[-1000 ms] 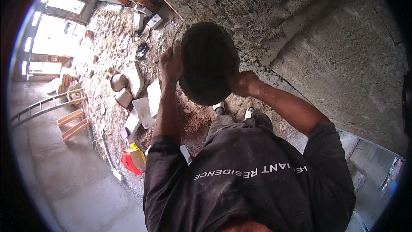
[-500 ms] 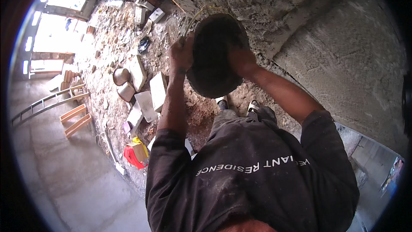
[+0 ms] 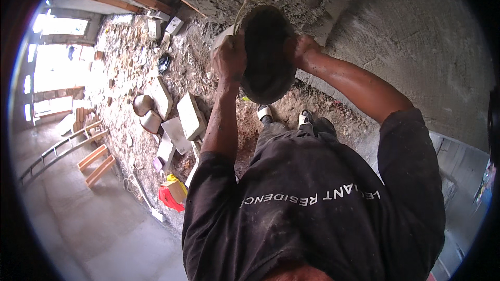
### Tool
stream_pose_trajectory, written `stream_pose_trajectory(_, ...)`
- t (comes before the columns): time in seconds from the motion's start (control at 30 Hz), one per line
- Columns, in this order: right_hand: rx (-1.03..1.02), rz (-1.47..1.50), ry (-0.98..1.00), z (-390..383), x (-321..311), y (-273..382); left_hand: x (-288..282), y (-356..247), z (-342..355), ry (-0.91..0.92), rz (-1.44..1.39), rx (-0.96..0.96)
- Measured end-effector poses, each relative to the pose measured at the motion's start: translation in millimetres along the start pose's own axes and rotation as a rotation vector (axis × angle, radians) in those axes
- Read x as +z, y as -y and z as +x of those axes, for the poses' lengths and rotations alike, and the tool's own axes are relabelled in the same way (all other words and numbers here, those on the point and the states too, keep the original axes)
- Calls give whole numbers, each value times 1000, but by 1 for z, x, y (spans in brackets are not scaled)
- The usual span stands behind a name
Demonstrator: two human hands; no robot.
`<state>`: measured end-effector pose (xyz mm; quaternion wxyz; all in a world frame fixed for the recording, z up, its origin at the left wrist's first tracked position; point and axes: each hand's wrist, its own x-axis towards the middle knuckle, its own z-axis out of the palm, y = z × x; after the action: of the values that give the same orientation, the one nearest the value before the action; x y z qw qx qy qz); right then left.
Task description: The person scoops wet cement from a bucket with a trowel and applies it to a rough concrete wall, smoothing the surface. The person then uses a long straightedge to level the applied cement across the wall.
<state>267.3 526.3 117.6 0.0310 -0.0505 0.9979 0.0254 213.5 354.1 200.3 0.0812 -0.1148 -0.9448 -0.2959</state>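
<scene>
Overhead, both arms raised, gripping one dark round pan [image 3: 266, 54] by its rim. Left hand [image 3: 229, 58] clamped on the left edge, fingers curled tight around the lip, knuckles toward the camera. Right hand [image 3: 301, 49] closed on the opposite edge, fingers wrapped out of sight behind the rim (only the back of the hand and wrist showing). No gap between either hand and the metal.

Seen from beneath: a shallow, blackened bowl, dull and crusted, tilted against the rough grey plastered wall [image 3: 416, 47], its top edge right up at the uneven mortar.

Counted below: two shoes [image 3: 265, 113] on the reddish dirt, directly under the pan; two more round metal pans [image 3: 142, 105], lying side by side on the rubble; several pale concrete blocks [image 3: 190, 116] scattered just beside them, at least four, exact number hard to fix; one red and yellow bag [image 3: 172, 195] at the edge of the smooth concrete floor [image 3: 94, 229]; two short wooden planks [image 3: 96, 162] near a metal ladder [image 3: 57, 148] lying flat.
</scene>
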Motion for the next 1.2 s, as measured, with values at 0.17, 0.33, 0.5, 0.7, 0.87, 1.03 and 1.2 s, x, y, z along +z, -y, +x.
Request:
stream_pose_trajectory(0.17,-98,205,-40,-50,-12,-16,-1,-29,-8,40,-218,158)
stream_pose_trajectory(0.33,-133,453,135,-73,-6,8,-18,-26,-21,80,-452,173)
stream_pose_trajectory(0.5,-325,647,-71,-56,39,58,-42,-2,-25,-159,-531,70)
stream_pose_trajectory(0.7,-153,1065,103,-33,4,95,-30,82,-36,-480,-762,-181)
stream_pose_trajectory(0.87,-19,1100,449,-2,-40,86,-3,136,-32,-470,-740,-443)
stream_pose_trajectory(1.03,-40,737,297,41,-89,74,14,228,-40,-465,-475,-569)
stream_pose_trajectory(1.2,-148,345,241,95,-155,67,-11,255,-52,-456,-460,-610)
